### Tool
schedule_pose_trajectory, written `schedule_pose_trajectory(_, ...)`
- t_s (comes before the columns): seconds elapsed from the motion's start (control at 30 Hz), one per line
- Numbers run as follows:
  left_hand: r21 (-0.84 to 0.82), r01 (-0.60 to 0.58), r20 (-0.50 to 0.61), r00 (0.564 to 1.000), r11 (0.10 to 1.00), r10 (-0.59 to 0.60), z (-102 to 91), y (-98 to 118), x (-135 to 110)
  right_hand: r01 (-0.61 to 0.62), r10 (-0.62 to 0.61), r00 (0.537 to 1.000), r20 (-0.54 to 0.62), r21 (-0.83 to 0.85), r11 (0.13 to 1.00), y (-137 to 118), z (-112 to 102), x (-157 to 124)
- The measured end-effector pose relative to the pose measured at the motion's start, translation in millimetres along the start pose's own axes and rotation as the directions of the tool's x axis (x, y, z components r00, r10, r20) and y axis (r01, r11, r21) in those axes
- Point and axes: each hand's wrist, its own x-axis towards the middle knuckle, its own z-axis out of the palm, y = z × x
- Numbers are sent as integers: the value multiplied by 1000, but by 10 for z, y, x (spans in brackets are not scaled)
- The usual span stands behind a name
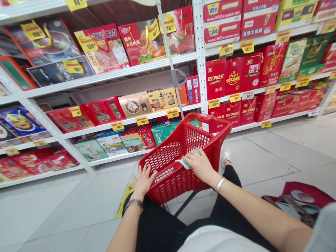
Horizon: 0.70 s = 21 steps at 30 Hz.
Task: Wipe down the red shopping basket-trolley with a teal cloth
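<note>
A red plastic shopping cart (173, 182) with slotted walls stands directly in front of me, its handle (210, 119) toward the right. My left hand (145, 178) rests on the rim at the cart's left end, fingers spread. Over the near rim, around its middle, my right hand (201, 164) is closed on a crumpled green and white cloth (186, 163). The cloth presses against the rim, and part of it is hidden under the fingers. No goods show in the visible part of the basket.
White shelves (126, 77) with boxed foods and yellow price tags run along the far side. A pale pole (166, 45) rises behind the cart. On the right, an open red bag (301, 196) sits on the tiled floor (60, 210). A yellow floor sticker (125, 200) lies near my left wrist.
</note>
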Motion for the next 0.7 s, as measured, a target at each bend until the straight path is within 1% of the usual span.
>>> schedule_pose_trajectory(0.1,-12,-6,0,1000,1000,6,-7,21,-6,-85,83,996,-45,-60,995,434,-202,-46)
schedule_pose_trajectory(0.17,-17,0,-3,1000,1000,0,-9,41,-11,-124,117,990,-82,-95,988,652,-290,-49)
schedule_pose_trajectory(0.23,-22,11,-6,1000,1000,-11,-8,63,-14,-160,146,982,-119,-122,980,773,-328,-29)
schedule_pose_trajectory(0.3,-30,22,-5,1000,999,-22,-4,79,-12,-193,173,972,-157,-126,973,765,-323,12)
schedule_pose_trajectory(0.37,-40,31,-6,999,999,-31,3,83,-6,-189,169,970,-176,-103,977,611,-278,71)
schedule_pose_trajectory(0.43,-47,36,-13,999,998,-36,9,71,1,-117,106,983,-153,-65,991,326,-199,140)
schedule_pose_trajectory(0.5,-52,34,-20,999,998,-35,14,48,9,-3,0,995,-102,-25,1000,-38,-91,215)
schedule_pose_trajectory(0.6,-56,25,-26,999,998,-27,19,6,14,140,-140,990,-28,19,990,-567,97,324)
schedule_pose_trajectory(0.67,-58,22,-29,999,998,-24,23,-21,17,211,-212,976,39,44,977,-810,206,381)
schedule_pose_trajectory(0.7,-61,22,-31,999,998,-24,25,-34,22,230,-234,969,78,53,972,-885,246,401)
